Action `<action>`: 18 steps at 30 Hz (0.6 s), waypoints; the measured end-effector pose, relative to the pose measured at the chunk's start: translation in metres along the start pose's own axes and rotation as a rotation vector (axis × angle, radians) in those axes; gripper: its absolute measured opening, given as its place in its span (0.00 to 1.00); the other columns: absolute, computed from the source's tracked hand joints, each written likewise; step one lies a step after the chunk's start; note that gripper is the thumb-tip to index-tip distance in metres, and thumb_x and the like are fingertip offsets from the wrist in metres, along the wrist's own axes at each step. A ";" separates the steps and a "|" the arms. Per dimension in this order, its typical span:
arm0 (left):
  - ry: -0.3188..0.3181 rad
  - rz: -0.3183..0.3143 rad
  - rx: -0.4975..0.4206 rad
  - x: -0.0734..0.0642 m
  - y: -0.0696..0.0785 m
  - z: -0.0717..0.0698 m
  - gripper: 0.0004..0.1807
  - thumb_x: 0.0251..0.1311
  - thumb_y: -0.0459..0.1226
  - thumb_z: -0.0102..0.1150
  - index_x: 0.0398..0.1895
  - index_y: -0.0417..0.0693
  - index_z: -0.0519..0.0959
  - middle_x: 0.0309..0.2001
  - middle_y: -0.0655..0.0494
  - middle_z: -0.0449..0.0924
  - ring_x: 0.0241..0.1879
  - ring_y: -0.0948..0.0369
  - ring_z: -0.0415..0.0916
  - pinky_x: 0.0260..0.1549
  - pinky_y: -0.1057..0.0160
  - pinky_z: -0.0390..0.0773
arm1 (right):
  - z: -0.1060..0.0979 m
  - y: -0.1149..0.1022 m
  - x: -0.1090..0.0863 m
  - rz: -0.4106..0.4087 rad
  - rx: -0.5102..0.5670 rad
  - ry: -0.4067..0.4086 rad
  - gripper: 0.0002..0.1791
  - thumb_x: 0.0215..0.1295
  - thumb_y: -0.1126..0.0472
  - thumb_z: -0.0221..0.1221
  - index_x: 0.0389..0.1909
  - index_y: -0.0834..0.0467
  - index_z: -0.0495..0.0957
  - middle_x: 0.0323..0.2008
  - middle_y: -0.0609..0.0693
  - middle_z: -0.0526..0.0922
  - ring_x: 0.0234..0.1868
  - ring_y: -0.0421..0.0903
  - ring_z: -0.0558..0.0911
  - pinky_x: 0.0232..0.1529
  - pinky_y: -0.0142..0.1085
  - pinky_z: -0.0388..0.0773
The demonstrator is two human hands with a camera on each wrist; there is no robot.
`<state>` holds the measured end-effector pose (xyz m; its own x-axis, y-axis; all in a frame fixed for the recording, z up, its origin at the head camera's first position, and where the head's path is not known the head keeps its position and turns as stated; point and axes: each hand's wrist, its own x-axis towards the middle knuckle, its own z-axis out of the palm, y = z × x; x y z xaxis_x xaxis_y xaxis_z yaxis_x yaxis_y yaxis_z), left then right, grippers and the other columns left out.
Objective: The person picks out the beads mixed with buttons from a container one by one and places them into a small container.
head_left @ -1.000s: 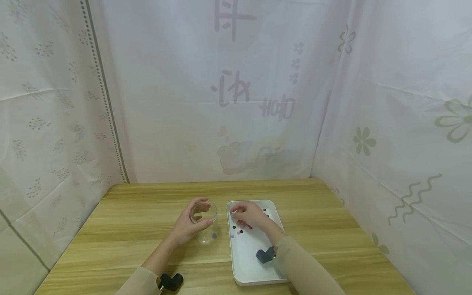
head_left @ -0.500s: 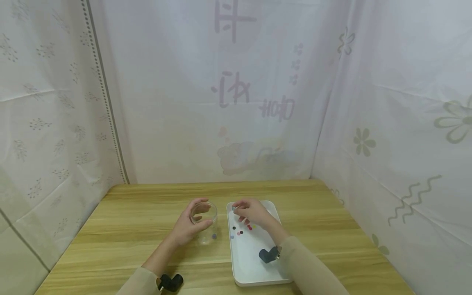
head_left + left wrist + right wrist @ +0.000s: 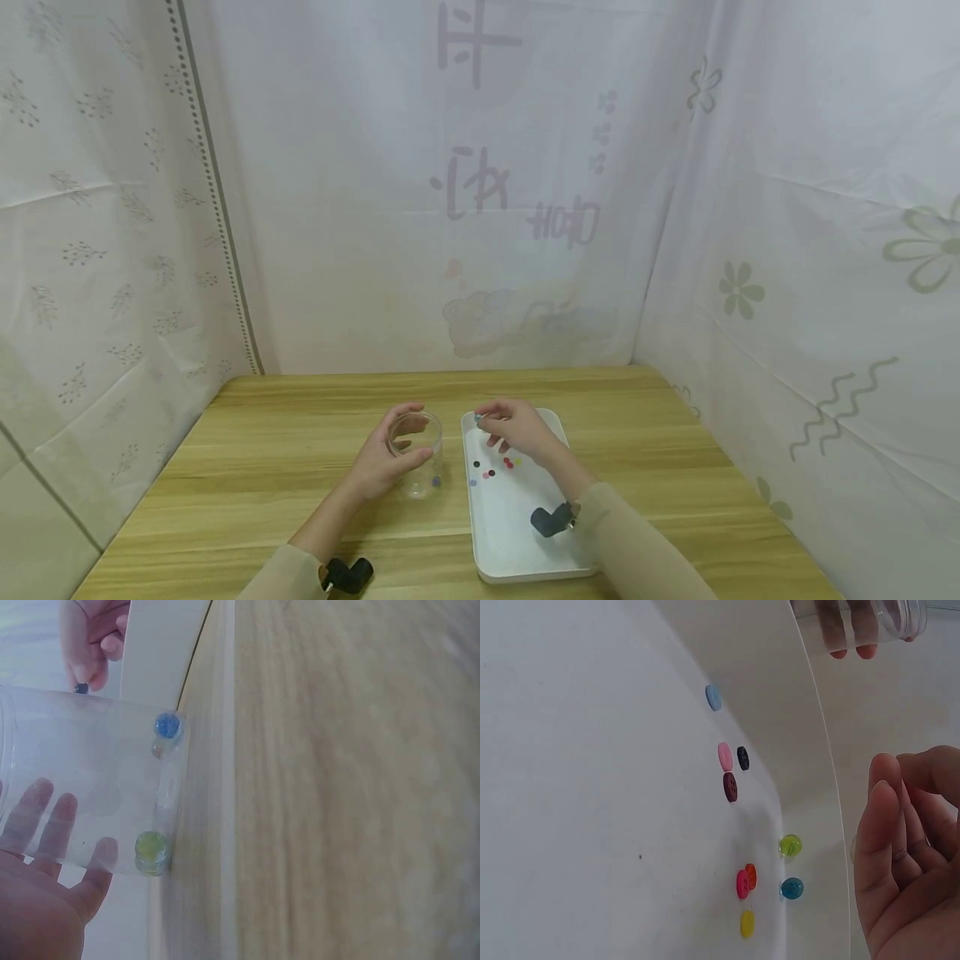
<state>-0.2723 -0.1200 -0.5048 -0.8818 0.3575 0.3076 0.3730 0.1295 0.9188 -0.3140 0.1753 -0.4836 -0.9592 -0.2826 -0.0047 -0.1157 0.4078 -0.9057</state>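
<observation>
My left hand [image 3: 375, 462] grips a clear jar [image 3: 417, 479] that stands on the wooden table. In the left wrist view, a blue marble [image 3: 167, 726] and a yellow-green marble [image 3: 151, 845] lie at the jar's bottom. Over the far left corner of a white tray [image 3: 504, 542], my right hand [image 3: 519, 431] pinches a small blue-green marble [image 3: 477, 417], which looks dark in the left wrist view. Two more marbles, one green [image 3: 790, 845] and one teal [image 3: 792, 888], rest against the tray's far wall. The right fingertips hide the held marble in the right wrist view.
Several small buttons are scattered in the tray, among them a yellow button [image 3: 747, 923], a pink button [image 3: 725, 756] and a light blue button [image 3: 713, 697]. The tray's raised rim lies between the buttons and the jar. Patterned curtains [image 3: 360, 208] hang behind and beside the table.
My right hand has moved slightly away from me and up with the marble, uncovering the red and yellow buttons. The left hand and the jar have stayed in place.
</observation>
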 end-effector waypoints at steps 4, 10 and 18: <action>0.004 -0.010 0.002 0.000 0.000 0.000 0.37 0.69 0.37 0.72 0.78 0.51 0.67 0.71 0.30 0.76 0.73 0.37 0.73 0.71 0.28 0.72 | -0.001 -0.002 -0.002 -0.002 0.009 0.010 0.15 0.76 0.59 0.67 0.59 0.58 0.86 0.49 0.64 0.90 0.33 0.44 0.87 0.33 0.37 0.87; 0.002 -0.019 0.007 0.000 0.000 0.000 0.37 0.70 0.38 0.72 0.79 0.53 0.67 0.72 0.31 0.75 0.74 0.38 0.73 0.72 0.28 0.71 | -0.003 -0.006 -0.003 -0.012 0.021 0.032 0.15 0.76 0.58 0.67 0.59 0.58 0.86 0.48 0.63 0.88 0.33 0.44 0.86 0.34 0.37 0.86; 0.001 -0.018 0.004 -0.001 -0.001 -0.001 0.37 0.70 0.39 0.72 0.78 0.53 0.67 0.72 0.33 0.76 0.74 0.38 0.72 0.72 0.28 0.71 | -0.005 -0.012 -0.004 -0.016 0.045 0.027 0.17 0.76 0.56 0.68 0.60 0.58 0.85 0.54 0.67 0.87 0.34 0.44 0.86 0.35 0.37 0.85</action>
<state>-0.2721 -0.1208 -0.5054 -0.8888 0.3539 0.2911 0.3581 0.1400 0.9231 -0.3106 0.1761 -0.4709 -0.9641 -0.2646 0.0210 -0.1199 0.3634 -0.9239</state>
